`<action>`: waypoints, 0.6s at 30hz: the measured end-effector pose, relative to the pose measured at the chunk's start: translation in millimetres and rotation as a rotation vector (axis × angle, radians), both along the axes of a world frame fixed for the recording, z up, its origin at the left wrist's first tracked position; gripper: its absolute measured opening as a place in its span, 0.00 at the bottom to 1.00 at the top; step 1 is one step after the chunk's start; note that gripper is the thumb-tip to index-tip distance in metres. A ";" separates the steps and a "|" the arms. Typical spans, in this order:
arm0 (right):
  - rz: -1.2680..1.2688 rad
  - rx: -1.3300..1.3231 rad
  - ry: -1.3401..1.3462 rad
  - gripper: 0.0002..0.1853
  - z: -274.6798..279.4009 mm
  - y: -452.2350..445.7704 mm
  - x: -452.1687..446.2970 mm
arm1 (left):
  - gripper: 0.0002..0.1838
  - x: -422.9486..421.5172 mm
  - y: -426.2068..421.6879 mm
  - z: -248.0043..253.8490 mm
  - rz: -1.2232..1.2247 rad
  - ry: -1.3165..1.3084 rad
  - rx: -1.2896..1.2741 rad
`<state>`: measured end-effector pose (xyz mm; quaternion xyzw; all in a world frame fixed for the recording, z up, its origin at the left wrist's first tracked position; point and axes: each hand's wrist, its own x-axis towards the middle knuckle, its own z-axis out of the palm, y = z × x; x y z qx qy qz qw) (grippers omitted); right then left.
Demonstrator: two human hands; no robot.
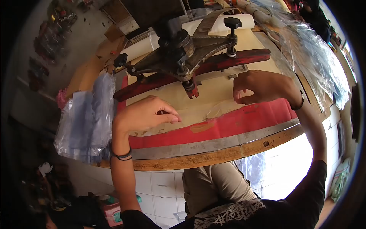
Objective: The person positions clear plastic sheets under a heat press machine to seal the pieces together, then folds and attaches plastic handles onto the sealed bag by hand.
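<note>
My left hand (146, 112) hovers low over the worktable's front part, thumb and fingertips closed together. Whatever is between them, if anything, is too small to make out. To the right, my right hand (261, 87) is curled, fingers bent down toward the thumb; I cannot make out anything in its grip. Beneath both hands lies a tan sheet (183, 108) with a worn red strip (236, 120) along its front. Faint glossy edges between the hands look like clear film (219, 110). Above and beyond the hands hangs a press head (177, 49) with a long red bar (221, 62).
A stack of clear plastic pouches (85, 118) hangs over the table's left edge. More clear plastic sheets (316, 57) pile up at the right. A white roll (244, 22) lies behind the press. The table's wooden front edge (213, 154) is close to my lap.
</note>
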<state>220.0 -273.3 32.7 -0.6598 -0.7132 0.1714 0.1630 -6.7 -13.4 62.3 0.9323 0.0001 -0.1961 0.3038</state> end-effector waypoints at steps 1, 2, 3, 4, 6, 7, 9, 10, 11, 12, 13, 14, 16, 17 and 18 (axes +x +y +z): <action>-0.037 -0.024 0.048 0.07 0.8 -1.3 -0.5 | 0.10 -0.5 -0.8 -1.9 -0.062 -0.098 0.101; -0.079 -0.042 0.095 0.06 -0.3 -2.8 -0.9 | 0.10 0.3 -2.3 -4.8 -0.127 -0.196 0.208; -0.065 0.068 0.002 0.06 -6.8 -3.4 0.5 | 0.10 3.5 -4.0 -6.5 -0.201 -0.295 0.319; -0.052 0.180 -0.096 0.05 -16.2 -2.6 3.2 | 0.09 6.2 -7.3 -6.9 -0.170 -0.300 0.318; -0.053 0.319 -0.165 0.06 -23.3 -0.6 -1.6 | 0.09 6.4 -15.4 -10.6 -0.115 -0.294 0.309; -0.039 0.356 -0.211 0.07 -30.0 -1.1 -2.6 | 0.09 5.1 -17.4 -16.1 -0.085 -0.340 0.309; 0.001 0.424 -0.307 0.10 -41.5 0.3 -0.4 | 0.10 4.0 -17.9 -28.3 -0.011 -0.433 0.306; -0.007 0.436 -0.299 0.10 -44.1 0.4 -1.8 | 0.10 3.9 -18.5 -34.7 -0.021 -0.510 0.318; -0.012 0.455 -0.295 0.10 -40.5 0.5 -2.6 | 0.11 6.0 -18.7 -39.4 -0.030 -0.590 0.339; -0.014 0.477 -0.294 0.10 -36.1 1.7 -2.8 | 0.11 7.3 -18.5 -43.4 -0.035 -0.674 0.364; -0.034 0.494 -0.305 0.11 -33.3 3.6 -4.2 | 0.12 7.1 -17.5 -47.5 -0.044 -0.721 0.347; -0.056 0.513 -0.321 0.11 -30.5 3.8 -7.3 | 0.12 7.5 -16.7 -50.8 -0.056 -0.773 0.334; -0.132 0.508 -0.304 0.10 -30.3 2.1 -8.6 | 0.11 11.4 -15.2 -57.7 -0.079 -0.884 0.330; -0.135 0.499 -0.307 0.09 -33.6 1.6 -7.6 | 0.11 11.8 -14.2 -60.7 -0.075 -0.844 0.351; -0.138 0.491 -0.311 0.09 -36.5 0.7 -6.5 | 0.11 12.0 -13.7 -63.1 -0.072 -0.805 0.371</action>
